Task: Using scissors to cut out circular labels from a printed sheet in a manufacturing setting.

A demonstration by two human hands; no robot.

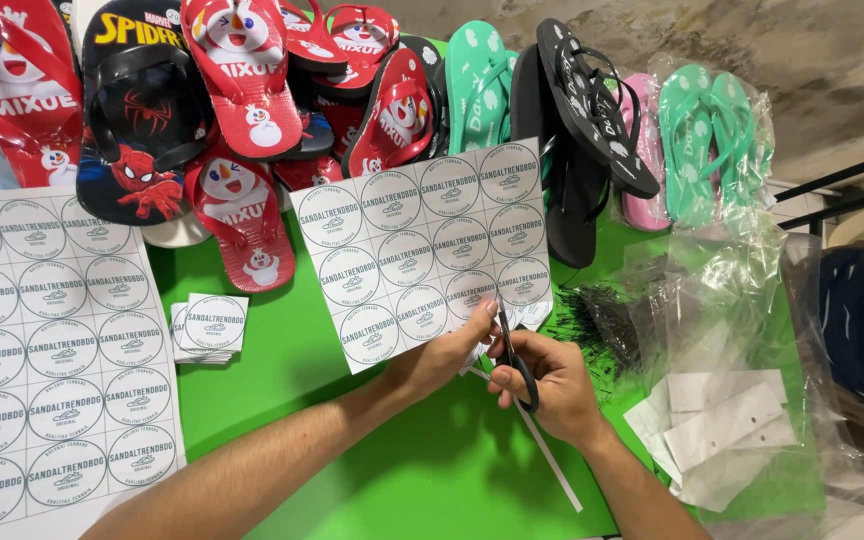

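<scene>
Scissors (514,352), gripped in the closed right hand (549,385), bite into the lower edge of a label sheet (427,250) that the left hand (447,352) pinches just beside the blades, above the green table (422,470). Cutting the printed circles apart looks mid-way; next comes steady feeding along the row. A cut stack (210,327) lies near, sandals (242,130) beyond.

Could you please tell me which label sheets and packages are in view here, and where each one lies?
Label sheet: white, round labels, held by left hand; right hand works scissors.
Second sheet: white, far left.
Cut labels: small stack between.
Clear bags: right, over green table.
</scene>
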